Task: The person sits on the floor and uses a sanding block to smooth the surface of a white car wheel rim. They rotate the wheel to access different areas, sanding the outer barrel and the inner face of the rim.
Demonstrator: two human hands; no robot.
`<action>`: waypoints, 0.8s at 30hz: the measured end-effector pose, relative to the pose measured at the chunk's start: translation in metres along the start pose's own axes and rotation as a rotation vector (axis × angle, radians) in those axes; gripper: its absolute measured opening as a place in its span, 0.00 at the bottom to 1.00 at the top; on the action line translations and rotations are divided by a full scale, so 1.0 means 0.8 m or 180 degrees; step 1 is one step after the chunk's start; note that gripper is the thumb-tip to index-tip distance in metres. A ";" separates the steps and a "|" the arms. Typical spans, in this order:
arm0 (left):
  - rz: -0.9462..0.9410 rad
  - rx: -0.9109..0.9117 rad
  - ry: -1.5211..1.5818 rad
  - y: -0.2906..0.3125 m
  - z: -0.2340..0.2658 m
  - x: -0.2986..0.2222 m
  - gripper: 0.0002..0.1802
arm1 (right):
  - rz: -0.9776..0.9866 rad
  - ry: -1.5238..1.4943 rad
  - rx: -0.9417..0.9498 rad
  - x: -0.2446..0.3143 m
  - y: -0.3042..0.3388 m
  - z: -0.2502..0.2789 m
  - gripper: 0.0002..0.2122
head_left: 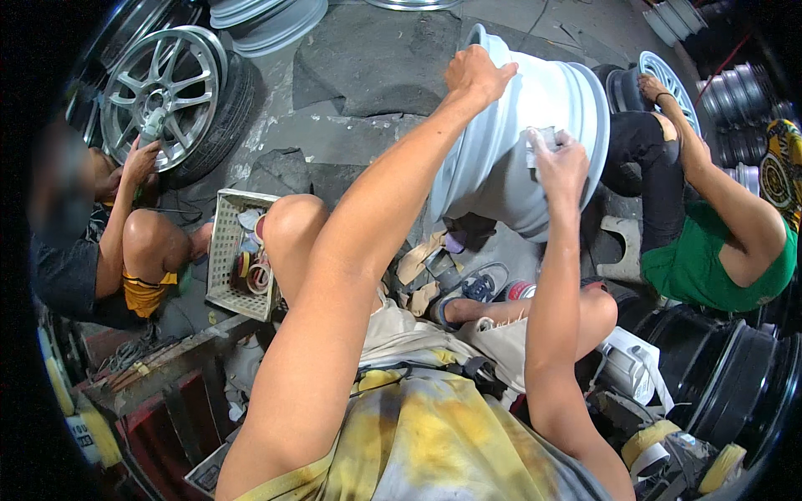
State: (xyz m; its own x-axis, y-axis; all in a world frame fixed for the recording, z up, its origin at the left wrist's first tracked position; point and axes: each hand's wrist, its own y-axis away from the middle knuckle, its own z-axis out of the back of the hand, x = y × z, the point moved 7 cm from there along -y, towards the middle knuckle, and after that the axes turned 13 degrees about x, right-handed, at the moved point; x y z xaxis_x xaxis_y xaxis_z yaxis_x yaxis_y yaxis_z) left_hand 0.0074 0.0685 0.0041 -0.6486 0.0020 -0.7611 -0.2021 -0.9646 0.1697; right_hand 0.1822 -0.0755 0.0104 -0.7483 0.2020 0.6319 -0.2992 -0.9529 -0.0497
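Observation:
A light grey wheel rim (pixel 491 138) lies on its side in front of my knees, its barrel facing up. My left hand (pixel 479 75) is closed over the flange at its far left edge. On the barrel, near the right flange, my right hand (pixel 561 165) presses a small folded piece of grey sandpaper (pixel 530 154). The fingers and thumb pinch it, hiding part of it. The underside of the rim is out of sight.
A cream plastic basket (pixel 215 271) with tape rolls stands by my left knee. Left, a person holds a tool at a silver wheel (pixel 125 108); right, another in green grips a grey-blue rim (pixel 681 88). Brown paper scraps (pixel 415 263) lie between my feet. Black rims (pixel 710 376) lie lower right.

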 end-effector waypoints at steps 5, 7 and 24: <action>-0.0142 -0.0053 -0.0053 0.012 -0.001 -0.014 0.32 | -0.0185 0.0353 0.0148 0.009 -0.078 0.031 0.21; -0.0101 -0.0052 -0.0041 0.011 -0.006 -0.018 0.32 | -0.0176 0.0384 0.0258 0.006 -0.091 0.031 0.21; -0.0090 -0.0053 -0.0050 0.005 -0.001 -0.006 0.32 | -0.0140 0.0575 0.0376 0.004 0.061 -0.017 0.18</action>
State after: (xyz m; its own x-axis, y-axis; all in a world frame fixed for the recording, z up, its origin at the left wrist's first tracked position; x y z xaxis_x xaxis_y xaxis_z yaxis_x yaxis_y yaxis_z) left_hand 0.0101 0.0641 0.0083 -0.6543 0.0334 -0.7555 -0.2083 -0.9683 0.1375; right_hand 0.1572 -0.1185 -0.0001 -0.8332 0.2710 0.4820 -0.2702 -0.9601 0.0726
